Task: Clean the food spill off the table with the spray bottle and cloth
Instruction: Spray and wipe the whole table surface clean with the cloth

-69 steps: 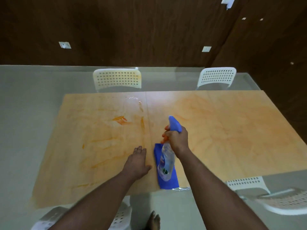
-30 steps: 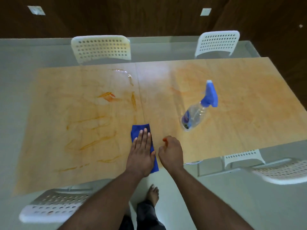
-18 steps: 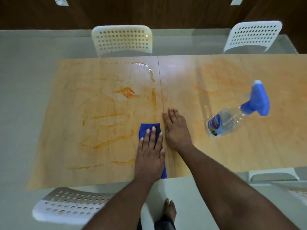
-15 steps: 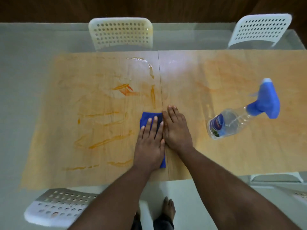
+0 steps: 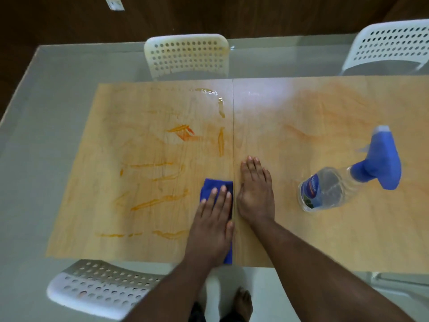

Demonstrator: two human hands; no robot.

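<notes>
On glossy table (image 5: pixel 301 228), flat hand (image 5: pixel 212 219), folded cloth (image 5: pixel 210 184)

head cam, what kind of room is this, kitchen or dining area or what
Probably a dining or canteen-style eating area. A long wood-look table with a seam down its middle, white perforated plastic chairs pulled up along both sides, and orange food smears across the tabletop point to that. No kitchen fittings are in view.

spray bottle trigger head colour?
Blue, on a clear spray bottle; the head view shows it.
</notes>
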